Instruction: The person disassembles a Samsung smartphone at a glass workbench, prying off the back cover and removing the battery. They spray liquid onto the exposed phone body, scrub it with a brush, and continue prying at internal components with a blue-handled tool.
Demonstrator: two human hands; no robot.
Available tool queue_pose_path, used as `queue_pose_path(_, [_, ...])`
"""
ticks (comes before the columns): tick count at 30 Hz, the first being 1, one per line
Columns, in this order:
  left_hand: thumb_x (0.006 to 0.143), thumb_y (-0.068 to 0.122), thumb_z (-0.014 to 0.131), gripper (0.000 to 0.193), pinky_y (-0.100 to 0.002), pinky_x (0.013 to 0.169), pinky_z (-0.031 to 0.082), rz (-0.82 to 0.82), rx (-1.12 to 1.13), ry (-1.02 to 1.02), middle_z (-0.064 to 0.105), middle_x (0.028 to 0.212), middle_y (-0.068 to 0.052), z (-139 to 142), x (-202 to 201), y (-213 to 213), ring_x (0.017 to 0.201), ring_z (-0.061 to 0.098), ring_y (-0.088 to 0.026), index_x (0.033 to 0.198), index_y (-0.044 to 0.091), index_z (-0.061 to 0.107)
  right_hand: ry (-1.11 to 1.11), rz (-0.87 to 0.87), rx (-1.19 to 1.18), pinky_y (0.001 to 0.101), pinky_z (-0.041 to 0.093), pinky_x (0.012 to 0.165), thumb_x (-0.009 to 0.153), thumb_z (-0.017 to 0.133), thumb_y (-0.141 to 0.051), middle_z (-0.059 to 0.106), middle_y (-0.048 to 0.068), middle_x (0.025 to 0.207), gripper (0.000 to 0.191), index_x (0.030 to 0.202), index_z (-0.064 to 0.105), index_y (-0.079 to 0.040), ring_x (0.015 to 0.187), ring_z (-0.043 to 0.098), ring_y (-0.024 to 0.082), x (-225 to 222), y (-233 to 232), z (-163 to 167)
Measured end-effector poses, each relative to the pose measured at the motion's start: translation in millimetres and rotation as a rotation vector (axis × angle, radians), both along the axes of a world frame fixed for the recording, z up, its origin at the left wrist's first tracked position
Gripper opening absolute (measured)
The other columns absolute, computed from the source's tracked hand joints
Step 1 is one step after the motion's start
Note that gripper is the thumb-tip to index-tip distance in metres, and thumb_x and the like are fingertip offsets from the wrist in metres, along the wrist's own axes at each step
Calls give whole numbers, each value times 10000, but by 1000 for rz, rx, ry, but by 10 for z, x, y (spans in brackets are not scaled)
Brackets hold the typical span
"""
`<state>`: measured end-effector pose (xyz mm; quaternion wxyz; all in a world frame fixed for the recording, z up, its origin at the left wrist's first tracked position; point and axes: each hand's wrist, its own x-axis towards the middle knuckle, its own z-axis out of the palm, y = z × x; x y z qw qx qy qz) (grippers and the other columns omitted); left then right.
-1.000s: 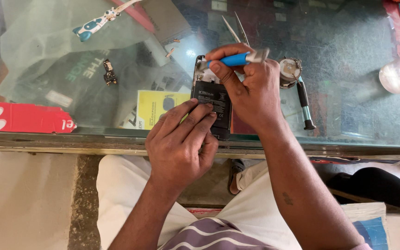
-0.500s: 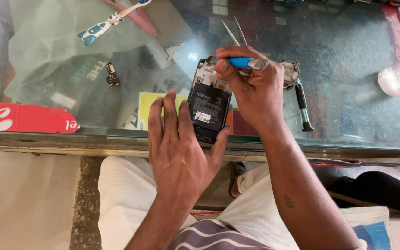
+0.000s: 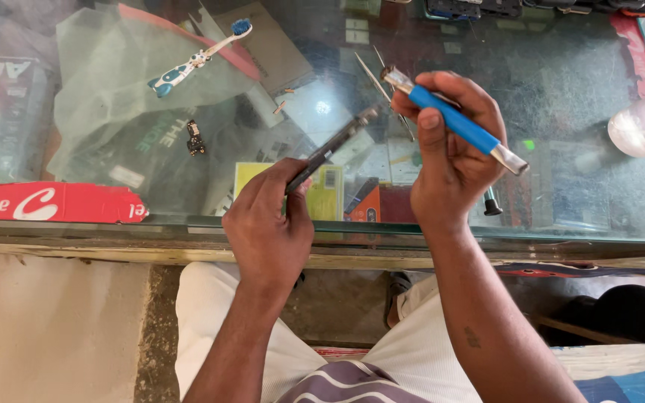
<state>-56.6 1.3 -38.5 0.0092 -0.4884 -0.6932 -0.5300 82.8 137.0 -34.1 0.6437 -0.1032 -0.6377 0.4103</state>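
Here the left hand (image 3: 266,224) pinches a phone (image 3: 334,148) by its edges, tilted toward one o'clock. It looks thin, stiff and breakable. The right hand (image 3: 449,160) grips a blue tool (image 3: 453,121).

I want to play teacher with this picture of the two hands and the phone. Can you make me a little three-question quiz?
1. True or false: the left hand holds the phone tilted on its edge.
2. What colour is the handle of the tool in the right hand? A red, B blue, C yellow.
3. What lies on the glass counter at the top left, white and blue?

Key: 1 true. 2 B. 3 the toothbrush.
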Motion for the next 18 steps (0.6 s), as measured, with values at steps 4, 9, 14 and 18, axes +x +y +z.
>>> queue_pose_path(4, [800,-128,663,411,-383,891,584,-37,55,131,746,1155,-119,-89,-25,-23,1065,734,-301,1168,54,690,5,-11,-46,379,685,922,1131,661,-73,710,184,1187,172,1247,602,40,1035,757,226,116,-230,-98])
queue_pose_path(9, [796,-133,650,434,-388,950,586,-50,89,213,740,1185,-101,-108,-21,-29,1123,727,-296,1190,48,673,-266,-19,111,294,633,824,1049,688,-62,722,161,1122,128,1121,622,21,937,740,196,203,-520,-97])
queue_pose_path(14, [790,-139,638,448,-373,961,586,-56,94,231,739,1203,-88,-121,-28,-30,1138,728,-284,1196,49,670,-370,-94,46,286,647,791,1055,683,-82,713,160,1125,93,1091,636,-10,923,766,186,146,-567,-44])
queue_pose_path(18, [775,-142,634,465,-372,965,588,-40,87,250,736,1209,-83,-142,-21,-37,1131,726,-276,1197,50,678,-262,-91,-207,268,651,795,1077,672,-91,716,143,1194,88,1111,624,-25,949,774,164,89,-590,6])
